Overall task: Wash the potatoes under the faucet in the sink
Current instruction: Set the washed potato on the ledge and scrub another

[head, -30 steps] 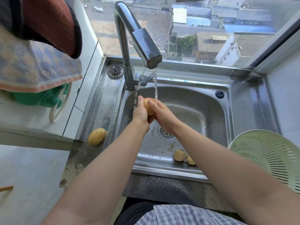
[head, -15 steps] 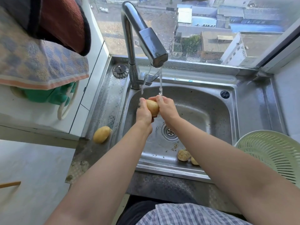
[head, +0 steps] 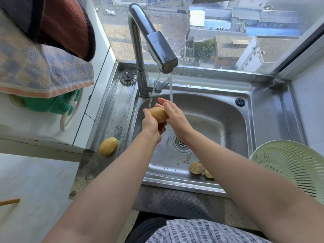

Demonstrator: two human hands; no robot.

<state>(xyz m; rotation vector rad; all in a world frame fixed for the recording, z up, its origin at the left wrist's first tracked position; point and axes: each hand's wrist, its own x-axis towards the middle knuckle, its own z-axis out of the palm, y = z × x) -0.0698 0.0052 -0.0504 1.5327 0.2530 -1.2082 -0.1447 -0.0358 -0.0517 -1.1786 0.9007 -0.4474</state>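
A yellow potato (head: 158,114) is held over the steel sink (head: 219,130), just below the running faucet (head: 154,44). My left hand (head: 150,124) grips it from below and the left, fingers curled under it. My right hand (head: 173,114) lies against its right side with straight fingers, and the water stream falls on those fingers. Two dirty potatoes (head: 197,167) (head: 208,173) lie at the sink's front edge, the second partly hidden by my right forearm. Another, cleaner potato (head: 108,146) rests on the steel counter left of the basin.
A pale green colander (head: 294,171) stands on the counter at the right. The drain (head: 182,143) sits mid-basin with bits of dirt near it. A sink plug (head: 128,77) lies behind the faucet base. Towels (head: 45,67) hang at the upper left.
My right hand has uncurled and slid along the potato, so more of the potato shows. The left hand keeps its hold under the stream.
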